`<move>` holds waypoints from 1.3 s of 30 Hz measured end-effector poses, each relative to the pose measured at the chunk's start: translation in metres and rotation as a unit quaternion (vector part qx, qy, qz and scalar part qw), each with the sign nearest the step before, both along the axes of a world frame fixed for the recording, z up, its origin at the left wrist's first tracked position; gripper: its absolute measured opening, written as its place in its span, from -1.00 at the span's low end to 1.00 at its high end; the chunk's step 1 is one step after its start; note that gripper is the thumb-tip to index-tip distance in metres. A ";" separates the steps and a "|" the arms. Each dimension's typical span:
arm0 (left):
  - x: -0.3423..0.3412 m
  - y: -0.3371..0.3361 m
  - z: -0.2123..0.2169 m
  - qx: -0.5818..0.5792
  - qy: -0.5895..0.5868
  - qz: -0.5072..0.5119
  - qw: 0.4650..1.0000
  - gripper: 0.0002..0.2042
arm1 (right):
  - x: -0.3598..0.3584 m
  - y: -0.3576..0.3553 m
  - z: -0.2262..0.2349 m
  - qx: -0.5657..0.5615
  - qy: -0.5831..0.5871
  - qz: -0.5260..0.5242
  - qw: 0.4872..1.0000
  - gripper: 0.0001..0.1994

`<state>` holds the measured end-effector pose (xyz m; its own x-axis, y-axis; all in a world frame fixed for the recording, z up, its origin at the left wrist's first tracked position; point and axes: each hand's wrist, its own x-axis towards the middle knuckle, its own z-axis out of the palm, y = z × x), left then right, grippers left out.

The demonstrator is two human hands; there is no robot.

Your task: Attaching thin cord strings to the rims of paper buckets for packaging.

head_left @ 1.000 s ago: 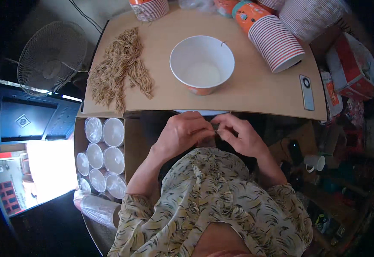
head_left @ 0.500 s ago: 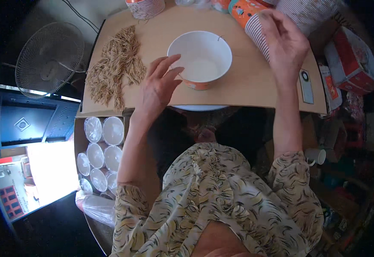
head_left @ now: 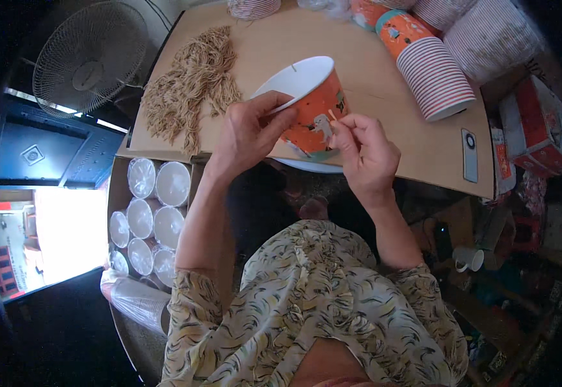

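An orange printed paper bucket [head_left: 316, 119] with a white inside is tilted at the table's front edge, its mouth turned toward the upper left. My left hand [head_left: 249, 132] grips it by the near-left rim, thumb outside and fingers partly hidden. A short bit of cord pokes out at the rim's far side. Against the bucket's right wall, my right hand [head_left: 368, 151] is closed in a pinch on a thin pale cord end [head_left: 332, 115]. To the left lies a heap of tan twisted cords [head_left: 194, 84].
A nested stack of orange buckets [head_left: 436, 77] lies at the table's right, with more stacks behind. A metal-coloured flat device [head_left: 469, 155] rests on the right edge. Left of me, a carton holds plastic-wrapped white cups [head_left: 173, 184]. A wire fan [head_left: 91, 61] stands beyond.
My right hand has come from the bucket stack down to the bucket's side and now pinches a cord end. My left hand has taken the rim, and the upright bucket is now tilted.
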<state>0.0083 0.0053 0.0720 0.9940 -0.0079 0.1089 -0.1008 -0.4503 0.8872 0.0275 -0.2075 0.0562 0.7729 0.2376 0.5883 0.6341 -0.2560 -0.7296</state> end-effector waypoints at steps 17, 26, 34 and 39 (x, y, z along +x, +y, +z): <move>0.006 0.023 -0.012 -0.135 0.035 -0.093 0.986 -0.74 | 0.008 0.002 -0.019 0.168 0.216 0.075 0.959 -0.86; -0.009 0.019 0.006 0.007 -0.042 -0.096 0.994 -0.86 | 0.067 -0.043 0.074 0.348 0.051 -0.034 0.935 -0.86; -0.013 0.002 0.011 0.059 -0.100 -0.054 0.992 -0.88 | 0.008 -0.037 0.090 0.237 -0.110 0.322 0.910 -0.73; -0.010 0.007 0.003 0.029 -0.082 -0.010 0.996 -0.85 | -0.005 -0.028 0.050 0.133 0.018 0.076 0.988 -0.79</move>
<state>-0.0019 0.0122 0.0753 0.9625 -0.0395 0.2684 -0.2519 -0.4972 0.8303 0.0227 -0.2360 0.1058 0.7616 0.1935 0.6184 0.6229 0.0443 -0.7810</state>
